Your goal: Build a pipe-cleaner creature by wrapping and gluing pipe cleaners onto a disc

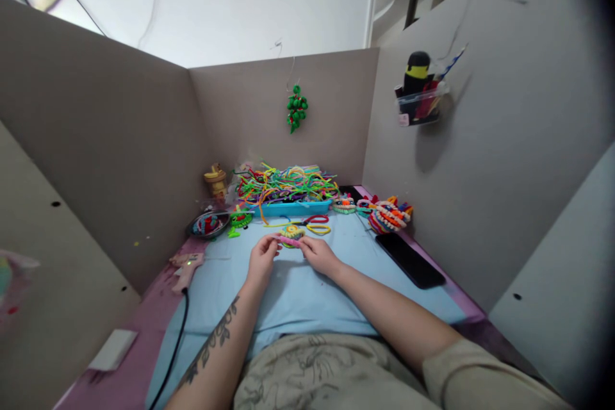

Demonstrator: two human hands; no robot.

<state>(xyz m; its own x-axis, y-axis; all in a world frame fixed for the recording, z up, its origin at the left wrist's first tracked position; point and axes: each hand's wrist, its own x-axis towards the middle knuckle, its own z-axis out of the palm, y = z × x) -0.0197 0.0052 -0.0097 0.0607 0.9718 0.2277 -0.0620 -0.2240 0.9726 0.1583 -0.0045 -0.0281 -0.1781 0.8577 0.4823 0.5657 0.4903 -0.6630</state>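
My left hand [262, 259] and my right hand [318, 254] meet over the light blue mat [298, 295], fingers pinched on the two ends of a short pink pipe cleaner [289, 241]. Just behind it lies a small coiled yellow and green pipe cleaner piece [291, 231]. Scissors with red and yellow handles [314, 224] lie a little farther back. A blue tray [293, 207] heaped with several coloured pipe cleaners stands at the back of the desk.
A black phone [410, 260] lies right of my hands. Finished coiled pieces [387, 215] sit at the back right, a dark bowl [208, 225] and a glue gun [185, 267] with its cable on the left. Grey partition walls enclose the desk; a green ornament [296, 107] hangs on the back one.
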